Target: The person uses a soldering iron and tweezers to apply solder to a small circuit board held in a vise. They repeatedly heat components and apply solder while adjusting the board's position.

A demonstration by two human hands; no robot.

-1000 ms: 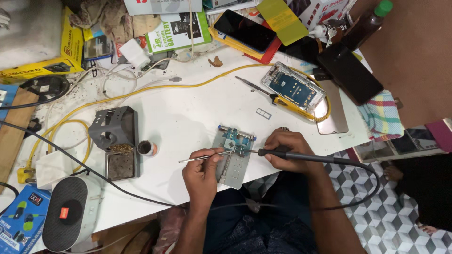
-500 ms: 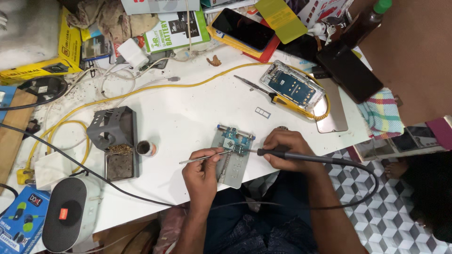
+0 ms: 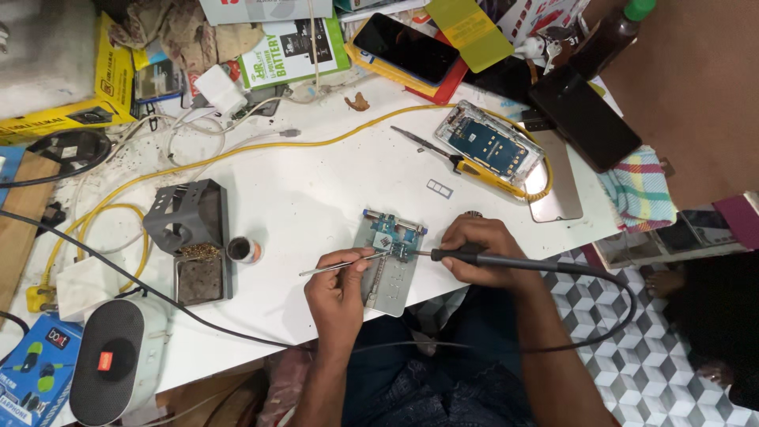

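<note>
Head view shows a cluttered white surface [image 3: 316, 190], its near edge bearing a circuit board holder [image 3: 389, 261], left hand [image 3: 341, 289] clamped on tweezers [image 3: 336, 265], right hand [image 3: 482, 251] gripping a soldering iron [image 3: 506, 259].

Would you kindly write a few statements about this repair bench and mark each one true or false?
1. The right hand holds a soldering iron over the circuit board. True.
2. The left hand is empty. False: it holds tweezers aimed at the board.
3. The board sits clamped on a metal holder plate. True.
4. The opened phone lies left of the grey iron stand. False: it lies far to the right of it.
5. A yellow cable runs across the white table. True.
</note>
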